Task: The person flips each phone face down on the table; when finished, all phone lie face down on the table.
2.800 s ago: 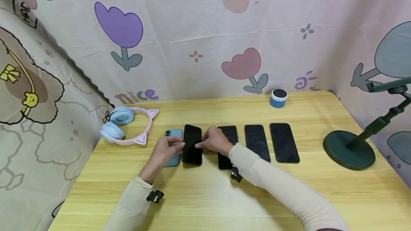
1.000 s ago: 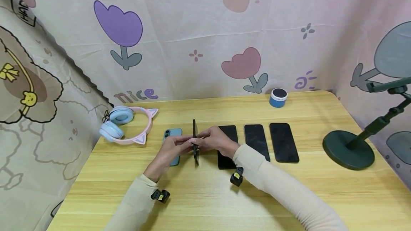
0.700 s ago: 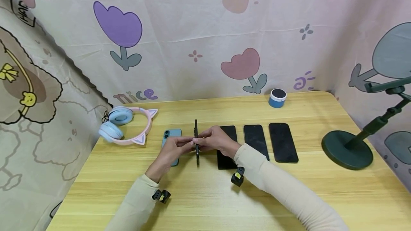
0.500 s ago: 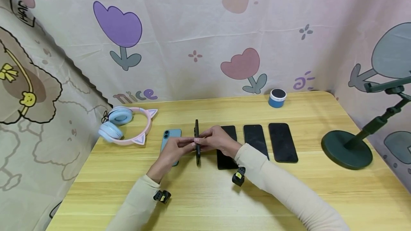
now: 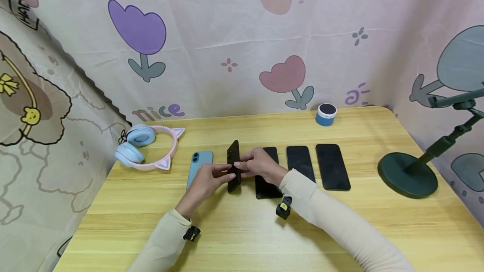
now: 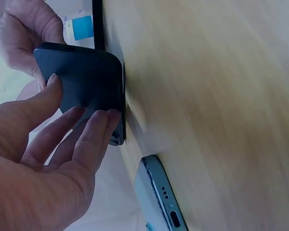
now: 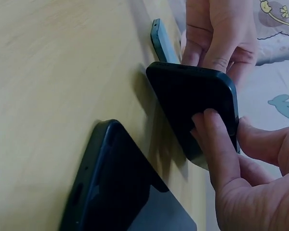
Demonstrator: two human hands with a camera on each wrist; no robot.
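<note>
A black smartphone (image 5: 233, 152) stands tilted on its long edge, its camera side turned to the left. My right hand (image 5: 261, 166) pinches it, with the thumb at the upper edge and fingers against the screen side, as the right wrist view shows. On the other side, my left hand (image 5: 204, 180) touches the phone's back (image 6: 84, 72) with its thumb and loosely spread fingertips. A light blue phone (image 5: 202, 160) lies camera side up to the left, partly covered by the left hand. Another black phone (image 5: 267, 191) lies below the right hand and forearm.
Two more dark phones (image 5: 300, 163) (image 5: 332, 167) lie further right. Cat-ear headphones (image 5: 175, 146) rest at the left of the wooden table (image 5: 234, 238). A blue and white round jar-like object (image 5: 326, 116) stands at the back, and a dark green stand (image 5: 408, 175) at the right.
The black phone, screen up earlier, has been turned up on its edge between both hands and shifted slightly right. Its back now shows more toward the left, and the left fingers have spread.
</note>
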